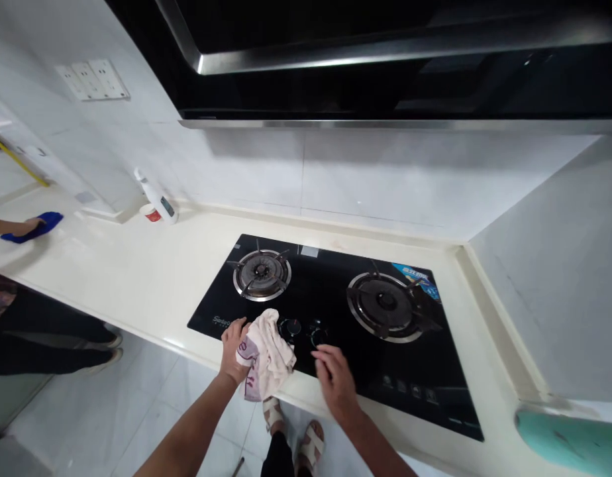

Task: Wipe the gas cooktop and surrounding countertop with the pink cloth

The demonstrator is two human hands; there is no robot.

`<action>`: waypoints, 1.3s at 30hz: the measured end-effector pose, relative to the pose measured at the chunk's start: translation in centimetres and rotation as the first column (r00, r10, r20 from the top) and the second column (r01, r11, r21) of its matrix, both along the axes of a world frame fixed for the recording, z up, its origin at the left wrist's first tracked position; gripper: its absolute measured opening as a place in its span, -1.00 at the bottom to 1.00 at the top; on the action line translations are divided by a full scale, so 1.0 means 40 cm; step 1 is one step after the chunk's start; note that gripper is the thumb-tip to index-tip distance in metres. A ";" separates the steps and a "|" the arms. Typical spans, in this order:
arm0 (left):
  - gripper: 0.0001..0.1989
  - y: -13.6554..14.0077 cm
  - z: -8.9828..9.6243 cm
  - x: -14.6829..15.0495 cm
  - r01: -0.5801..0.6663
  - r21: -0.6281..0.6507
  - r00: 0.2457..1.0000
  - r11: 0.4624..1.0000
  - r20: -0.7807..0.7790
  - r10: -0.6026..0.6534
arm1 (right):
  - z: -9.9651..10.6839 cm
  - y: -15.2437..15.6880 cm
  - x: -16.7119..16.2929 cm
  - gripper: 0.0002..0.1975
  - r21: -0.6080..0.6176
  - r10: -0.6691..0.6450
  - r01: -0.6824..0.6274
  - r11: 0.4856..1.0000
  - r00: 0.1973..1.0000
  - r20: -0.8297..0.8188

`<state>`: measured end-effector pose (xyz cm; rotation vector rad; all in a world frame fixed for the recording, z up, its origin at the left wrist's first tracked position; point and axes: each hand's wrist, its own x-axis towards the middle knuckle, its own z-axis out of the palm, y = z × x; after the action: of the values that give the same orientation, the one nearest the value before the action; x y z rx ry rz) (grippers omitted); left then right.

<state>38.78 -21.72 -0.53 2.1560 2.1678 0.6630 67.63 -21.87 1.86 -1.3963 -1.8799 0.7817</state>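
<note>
1. Cloth (271,354): crumpled, pale pink with purple, over the hob's (318,271) front edge, partly hanging.
2. Left hand (235,351): fingers gripping the cloth, thumb hidden.
3. Right hand (336,381): fingers bent by the hob's right knob (318,337); cannot tell if gripping.
4. Surface (137,265): wide left of the hob, narrow right.
5. Hood (385,79): above the hob, cut off.

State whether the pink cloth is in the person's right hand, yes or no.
No, the pink cloth lies against the left hand, while the right hand is near a stove knob.
</note>
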 end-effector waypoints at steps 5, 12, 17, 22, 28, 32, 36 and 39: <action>-0.55 0.000 0.021 0.015 -0.038 -0.013 0.976 0.999 0.214 0.040 | -0.066 0.118 0.159 -0.60 0.224 -0.058 0.004 0.975 0.971 0.231; -0.67 0.014 0.085 -0.018 -0.370 0.107 0.751 0.923 0.619 0.229 | -0.157 0.160 0.226 -0.56 0.404 -0.035 -0.186 0.896 0.876 0.481; -0.69 -0.008 0.168 0.064 -0.260 0.098 0.794 0.961 0.588 0.155 | -0.154 0.146 0.227 -0.56 0.379 -0.056 -0.156 0.912 0.868 0.493; -0.39 -0.031 0.137 0.179 -0.155 -0.179 0.954 0.972 0.227 0.194 | -0.148 0.150 0.225 -0.57 0.368 -0.058 -0.153 0.917 0.862 0.504; -0.47 0.043 0.116 0.166 0.047 -0.238 0.986 0.970 0.164 -0.008 | -0.135 0.147 0.225 -0.56 0.338 -0.056 -0.139 0.931 0.860 0.507; -0.52 0.179 0.155 0.154 0.314 -0.342 0.934 0.886 0.277 -0.224 | -0.131 0.148 0.223 -0.56 0.331 -0.055 -0.137 0.933 0.858 0.510; -0.55 0.309 0.170 0.163 0.511 -0.407 0.848 0.757 0.380 -0.369 | -0.128 0.147 0.221 -0.57 0.323 -0.067 -0.118 0.939 0.859 0.508; -0.62 0.372 0.171 0.189 0.653 -0.424 0.755 0.627 0.427 -0.498 | -0.125 0.148 0.220 -0.58 0.320 -0.069 -0.113 0.941 0.860 0.505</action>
<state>46.34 -6.85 6.32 2.0763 1.1706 0.2100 76.42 -15.96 -3.14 -1.4457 -2.2970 0.0639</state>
